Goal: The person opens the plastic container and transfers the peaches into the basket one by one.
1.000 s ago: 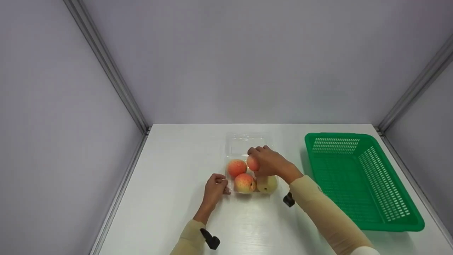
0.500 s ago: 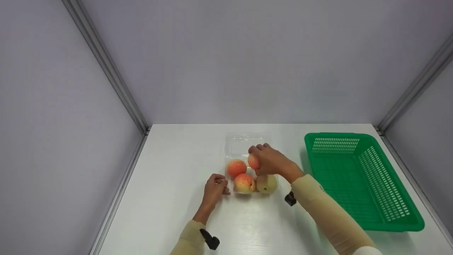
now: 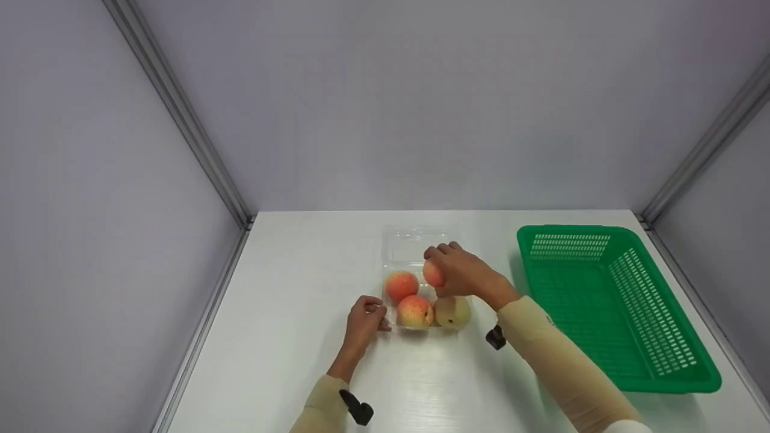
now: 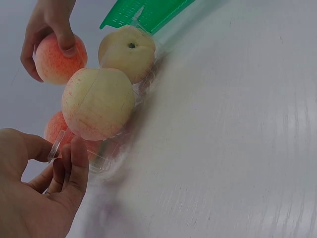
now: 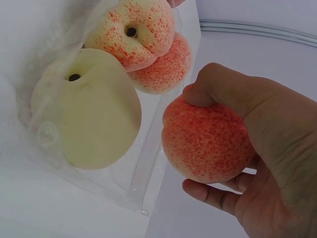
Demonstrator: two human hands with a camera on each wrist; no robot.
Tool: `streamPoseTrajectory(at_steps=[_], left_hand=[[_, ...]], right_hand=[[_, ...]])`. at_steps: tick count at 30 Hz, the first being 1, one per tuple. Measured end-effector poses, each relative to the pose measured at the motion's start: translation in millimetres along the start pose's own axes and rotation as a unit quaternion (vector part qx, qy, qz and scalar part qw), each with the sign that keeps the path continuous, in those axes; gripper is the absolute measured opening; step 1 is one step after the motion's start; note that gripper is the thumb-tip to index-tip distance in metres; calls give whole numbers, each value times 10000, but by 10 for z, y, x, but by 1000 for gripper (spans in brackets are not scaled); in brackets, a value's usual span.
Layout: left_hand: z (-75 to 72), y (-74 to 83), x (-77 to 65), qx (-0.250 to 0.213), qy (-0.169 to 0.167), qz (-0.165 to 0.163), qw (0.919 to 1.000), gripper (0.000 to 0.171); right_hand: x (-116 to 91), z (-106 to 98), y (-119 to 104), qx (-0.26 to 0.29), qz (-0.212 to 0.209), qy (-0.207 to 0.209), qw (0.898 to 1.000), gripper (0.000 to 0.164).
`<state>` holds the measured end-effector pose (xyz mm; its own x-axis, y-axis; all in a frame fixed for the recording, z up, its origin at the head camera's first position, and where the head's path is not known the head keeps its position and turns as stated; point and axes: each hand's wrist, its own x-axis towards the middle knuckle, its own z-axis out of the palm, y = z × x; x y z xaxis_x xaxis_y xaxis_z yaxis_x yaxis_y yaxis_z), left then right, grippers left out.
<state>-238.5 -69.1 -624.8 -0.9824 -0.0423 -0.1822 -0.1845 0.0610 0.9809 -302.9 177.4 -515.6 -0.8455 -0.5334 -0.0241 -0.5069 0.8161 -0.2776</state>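
A clear plastic clamshell box (image 3: pixel 421 245) lies with its lid folded back on the white table. Inside sit a red peach (image 3: pixel 401 285) at the back left, a red-and-yellow peach (image 3: pixel 415 311) in front of it, and a pale yellow peach (image 3: pixel 452 313) at the front right. My left hand (image 3: pixel 364 323) pinches the box's left rim between thumb and fingers, as the left wrist view shows. Over the back right part of the box, my right hand (image 3: pixel 462 273) grips another red peach (image 5: pixel 205 141), thumb on one side and fingers on the other; it is apart from the rest.
To the right of the box stands a large green plastic basket (image 3: pixel 668 385) with slotted walls, close to my right forearm. Grey panel walls (image 3: pixel 421 120) enclose the table at the back and both sides.
My right hand, holding the red peach, has shifted slightly up and to the right. The left hand and the other peaches stay in place.
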Motion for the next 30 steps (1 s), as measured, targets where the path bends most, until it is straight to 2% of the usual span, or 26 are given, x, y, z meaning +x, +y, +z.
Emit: streamPoseTrajectory(at_steps=[13, 22, 30], left_hand=[[12, 6, 9, 168, 74, -10, 9998, 29], [15, 1, -6, 109, 69, -45, 9999, 26], [16, -5, 4, 46, 98, -27, 9999, 26]], right_hand=[[-42, -89, 10, -97, 93, 52, 9999, 70], [-85, -135, 40, -187, 139, 149, 9996, 68], [-118, -193, 63, 52, 126, 195, 9997, 72]])
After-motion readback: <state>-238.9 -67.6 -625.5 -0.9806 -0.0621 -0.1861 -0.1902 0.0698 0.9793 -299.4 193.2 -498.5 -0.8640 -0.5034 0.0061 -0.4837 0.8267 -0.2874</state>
